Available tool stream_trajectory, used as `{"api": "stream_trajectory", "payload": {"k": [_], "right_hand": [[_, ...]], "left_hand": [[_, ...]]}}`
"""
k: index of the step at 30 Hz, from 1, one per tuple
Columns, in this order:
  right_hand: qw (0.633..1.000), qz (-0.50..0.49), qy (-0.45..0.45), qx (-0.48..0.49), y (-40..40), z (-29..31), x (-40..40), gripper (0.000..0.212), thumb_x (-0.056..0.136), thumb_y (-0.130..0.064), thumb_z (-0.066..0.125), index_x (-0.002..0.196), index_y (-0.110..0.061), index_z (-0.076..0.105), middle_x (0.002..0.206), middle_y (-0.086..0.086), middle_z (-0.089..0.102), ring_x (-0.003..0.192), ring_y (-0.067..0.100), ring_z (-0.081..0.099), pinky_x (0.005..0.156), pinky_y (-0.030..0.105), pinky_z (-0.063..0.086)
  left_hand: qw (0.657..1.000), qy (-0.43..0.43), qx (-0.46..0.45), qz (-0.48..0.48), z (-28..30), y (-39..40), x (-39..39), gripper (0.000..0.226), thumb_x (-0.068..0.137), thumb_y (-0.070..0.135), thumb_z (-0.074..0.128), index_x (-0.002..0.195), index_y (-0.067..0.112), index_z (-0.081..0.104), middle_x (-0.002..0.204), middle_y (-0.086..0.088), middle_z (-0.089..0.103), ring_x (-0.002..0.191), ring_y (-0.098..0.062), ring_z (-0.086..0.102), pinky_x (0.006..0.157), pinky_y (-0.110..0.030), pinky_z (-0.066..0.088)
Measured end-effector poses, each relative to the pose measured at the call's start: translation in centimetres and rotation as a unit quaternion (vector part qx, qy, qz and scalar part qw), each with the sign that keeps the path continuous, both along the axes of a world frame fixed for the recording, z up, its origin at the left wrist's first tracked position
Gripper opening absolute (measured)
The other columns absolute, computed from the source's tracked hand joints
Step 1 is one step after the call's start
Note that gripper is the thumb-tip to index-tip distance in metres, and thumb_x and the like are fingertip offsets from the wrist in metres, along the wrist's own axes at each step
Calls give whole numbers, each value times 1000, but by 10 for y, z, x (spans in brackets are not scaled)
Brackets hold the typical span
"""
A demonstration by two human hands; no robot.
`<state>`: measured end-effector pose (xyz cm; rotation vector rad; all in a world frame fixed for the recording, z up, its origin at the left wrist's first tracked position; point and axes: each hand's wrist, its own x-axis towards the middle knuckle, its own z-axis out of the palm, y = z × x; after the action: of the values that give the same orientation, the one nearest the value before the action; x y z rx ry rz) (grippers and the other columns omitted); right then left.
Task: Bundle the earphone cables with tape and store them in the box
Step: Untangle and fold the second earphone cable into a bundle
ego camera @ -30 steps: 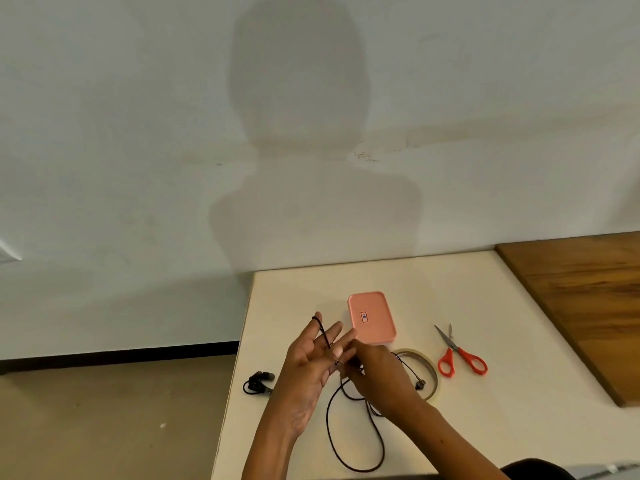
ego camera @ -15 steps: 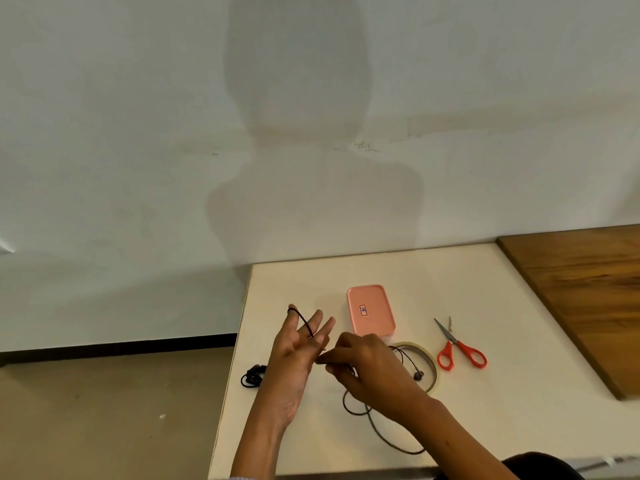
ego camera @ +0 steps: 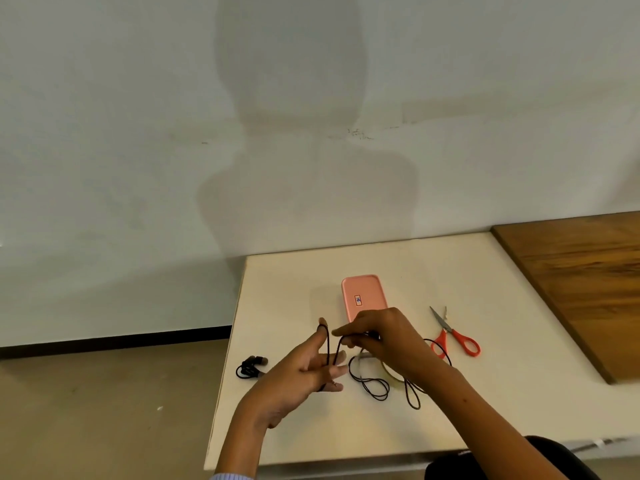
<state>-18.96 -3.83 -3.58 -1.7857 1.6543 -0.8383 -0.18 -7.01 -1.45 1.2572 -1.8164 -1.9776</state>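
Note:
My left hand (ego camera: pixel 300 374) is held up over the white table (ego camera: pixel 485 393) with fingers spread, and a black earphone cable (ego camera: pixel 375 389) is looped around them. My right hand (ego camera: pixel 384 337) pinches that cable just right of the left fingertips. The slack lies in loops on the table below the right hand. A pink box (ego camera: pixel 363 296) with its lid shut lies just behind the hands. A tape roll (ego camera: pixel 389 373) is mostly hidden under my right wrist. A second, coiled black earphone (ego camera: pixel 250 367) lies at the table's left edge.
Red-handled scissors (ego camera: pixel 455 336) lie right of the hands. A brown wooden board (ego camera: pixel 581 285) covers the table's right side. The table's left edge drops to the floor (ego camera: pixel 104 410); a pale wall stands behind.
My right hand has carried the cable up and over toward the left fingertips, adding a turn around the left fingers. The slack on the table has shortened into smaller loops.

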Motion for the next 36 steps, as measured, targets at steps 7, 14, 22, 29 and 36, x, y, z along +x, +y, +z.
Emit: {"api": "stream_trajectory", "payload": {"k": [7,14,22,29,36], "right_hand": [[998,-39,-49,4,0,-2,-4,17,76,-30,75,92,-35,75,74,-21,68,68,14,59,63,25,46],[995,-40,-91,21,2,0,-6,15,75,-21,76,88,-28,77,72,-18,70,72,24,61,66,30,46],[992,42,-83,87,7,9,-6,21,86,-9,64,101,-20,74,68,-28,65,71,3,61,63,21,48],[994,16,-72,85,10,16,-3,26,89,-5,59,108,-17,71,75,-19,62,54,-6,54,50,8,41],[991,-50,-112,52,11,16,-4,25,89,-2,58,106,-16,71,74,-12,66,52,-10,56,50,7,40]], "left_hand": [[996,13,80,-46,1,1,3,70,92,-2,51,148,25,19,126,-14,59,108,-21,65,92,-34,52],[975,89,145,-146,6,1,7,61,89,1,53,139,30,33,124,-21,61,116,-32,59,97,-39,49],[945,105,193,-242,6,-5,14,55,92,1,48,140,26,34,127,-28,55,118,-39,55,92,-39,52],[935,162,195,-250,9,-8,17,58,95,-1,44,145,22,28,132,-31,50,122,-44,50,91,-40,53],[940,176,194,-219,9,-6,13,56,93,-1,46,141,27,34,130,-27,54,120,-41,53,92,-40,52]]}}
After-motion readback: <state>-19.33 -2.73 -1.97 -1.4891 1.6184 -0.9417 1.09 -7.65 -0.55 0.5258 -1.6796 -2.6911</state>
